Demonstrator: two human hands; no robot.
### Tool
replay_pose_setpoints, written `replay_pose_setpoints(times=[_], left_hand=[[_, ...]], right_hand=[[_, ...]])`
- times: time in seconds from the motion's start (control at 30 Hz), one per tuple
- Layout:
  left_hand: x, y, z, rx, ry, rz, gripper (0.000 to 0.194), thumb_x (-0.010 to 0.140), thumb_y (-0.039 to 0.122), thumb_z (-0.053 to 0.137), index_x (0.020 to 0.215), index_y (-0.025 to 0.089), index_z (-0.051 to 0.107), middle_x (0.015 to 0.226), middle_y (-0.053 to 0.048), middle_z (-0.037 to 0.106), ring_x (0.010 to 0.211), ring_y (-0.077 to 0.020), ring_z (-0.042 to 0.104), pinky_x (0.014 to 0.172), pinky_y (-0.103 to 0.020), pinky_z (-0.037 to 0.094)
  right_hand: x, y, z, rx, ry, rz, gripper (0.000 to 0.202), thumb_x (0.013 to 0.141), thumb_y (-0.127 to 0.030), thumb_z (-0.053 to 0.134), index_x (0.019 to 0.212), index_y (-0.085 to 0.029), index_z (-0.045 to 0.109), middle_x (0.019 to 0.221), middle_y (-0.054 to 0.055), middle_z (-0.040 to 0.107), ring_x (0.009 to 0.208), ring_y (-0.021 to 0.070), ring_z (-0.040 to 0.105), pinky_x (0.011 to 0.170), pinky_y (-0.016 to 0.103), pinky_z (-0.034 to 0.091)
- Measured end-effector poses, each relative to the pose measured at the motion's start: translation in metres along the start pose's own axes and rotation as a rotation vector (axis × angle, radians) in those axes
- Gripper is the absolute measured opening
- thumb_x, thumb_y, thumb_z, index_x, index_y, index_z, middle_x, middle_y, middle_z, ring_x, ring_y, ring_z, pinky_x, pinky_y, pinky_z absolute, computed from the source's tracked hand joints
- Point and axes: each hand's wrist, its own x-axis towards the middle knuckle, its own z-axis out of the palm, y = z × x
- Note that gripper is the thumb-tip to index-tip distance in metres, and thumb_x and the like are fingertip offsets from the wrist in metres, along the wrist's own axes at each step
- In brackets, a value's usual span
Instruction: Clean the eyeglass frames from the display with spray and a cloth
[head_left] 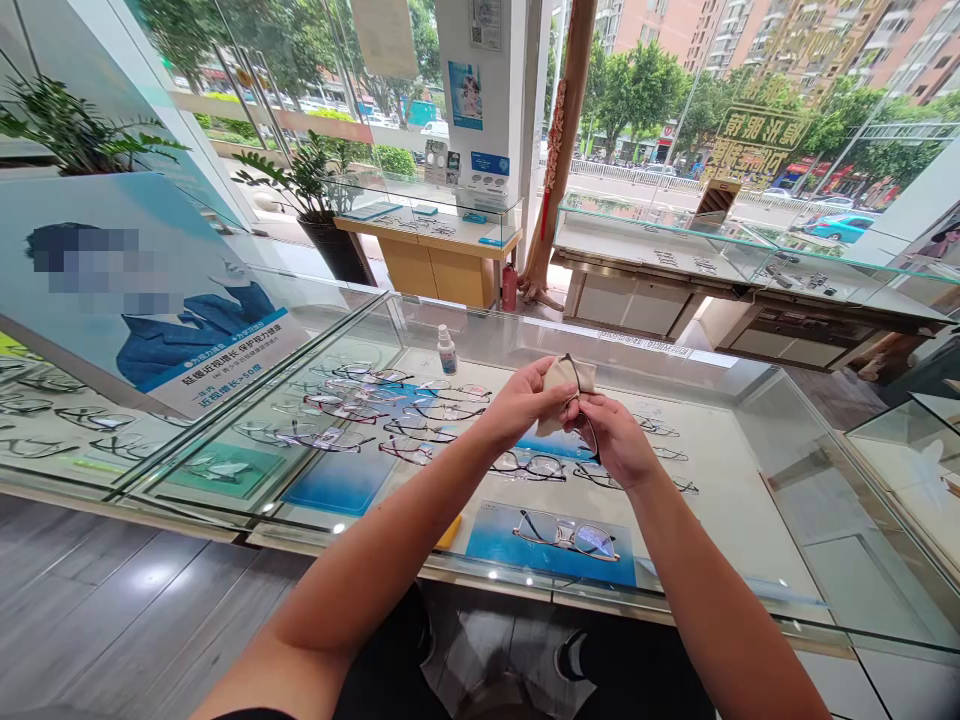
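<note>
Over the glass counter, my left hand pinches a beige cleaning cloth folded about part of a pair of eyeglasses. My right hand is closed on the same eyeglasses, its fingertips close to the cloth. A thin dark part of the frame shows above the fingers, and a dark temple arm hangs by the right palm. The lenses are mostly hidden by cloth and fingers. On the counter top, left of my hands, stands a small white bottle with a blue label.
Beneath the glass top, rows of eyeglasses lie inside the case. One pair rests on a blue card near the front. A large poster board leans at the left. More display cases stand by the windows.
</note>
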Motion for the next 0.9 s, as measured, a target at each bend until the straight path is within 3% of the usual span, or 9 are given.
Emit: replay_pose_setpoints(times=[0.13,0.27,0.43,0.6,0.73,0.9], left_hand=[[0.002,-0.009,0.0,0.061,0.088,0.059,0.047,0.095,0.06,0.077,0.091,0.016,0.062,0.061,-0.001,0.067,0.05,-0.0118,0.058,0.055,-0.025,0.049],[0.006,-0.012,-0.004,0.021,0.136,0.02,0.057,0.092,0.07,0.076,0.082,0.014,0.065,0.058,-0.001,0.065,0.049,-0.0112,0.056,0.055,-0.024,0.045],[0.007,-0.006,-0.005,-0.111,0.25,-0.034,0.052,0.086,0.06,0.087,0.1,0.011,0.074,0.086,-0.005,0.076,0.074,-0.0146,0.067,0.071,-0.025,0.054],[0.006,-0.003,-0.008,-0.087,0.279,-0.032,0.057,0.082,0.063,0.089,0.102,0.011,0.077,0.088,-0.006,0.076,0.078,-0.0159,0.066,0.072,-0.025,0.052],[0.003,-0.002,-0.007,-0.044,0.177,-0.089,0.061,0.08,0.068,0.088,0.097,0.011,0.077,0.081,-0.006,0.074,0.076,-0.0164,0.066,0.072,-0.026,0.052],[-0.003,-0.001,-0.002,0.052,-0.029,-0.172,0.057,0.088,0.069,0.081,0.092,0.012,0.076,0.081,-0.006,0.073,0.074,-0.0141,0.063,0.068,-0.024,0.047]], right_hand=[[-0.001,0.007,0.002,-0.037,-0.024,0.008,0.029,0.085,-0.049,0.083,0.079,-0.021,0.081,0.085,0.006,0.069,0.087,0.0212,0.058,0.085,0.036,0.048],[0.0,0.01,-0.001,-0.057,-0.032,0.032,0.03,0.086,-0.051,0.083,0.082,-0.021,0.081,0.087,0.006,0.07,0.087,0.0213,0.06,0.083,0.035,0.048],[-0.001,0.0,-0.004,-0.022,-0.007,-0.004,0.028,0.089,-0.048,0.08,0.083,-0.021,0.08,0.092,0.006,0.069,0.088,0.0203,0.059,0.082,0.033,0.049],[-0.004,-0.015,-0.01,0.035,0.112,-0.133,0.025,0.09,-0.047,0.079,0.083,-0.023,0.077,0.098,0.006,0.068,0.08,0.0177,0.053,0.072,0.032,0.046],[-0.005,-0.022,-0.016,0.037,0.263,-0.251,0.021,0.091,-0.045,0.078,0.087,-0.025,0.076,0.102,0.004,0.068,0.076,0.016,0.05,0.071,0.032,0.045],[-0.003,-0.021,-0.015,0.032,0.267,-0.248,0.022,0.09,-0.047,0.08,0.09,-0.025,0.079,0.106,0.005,0.069,0.087,0.0178,0.055,0.074,0.03,0.048]])
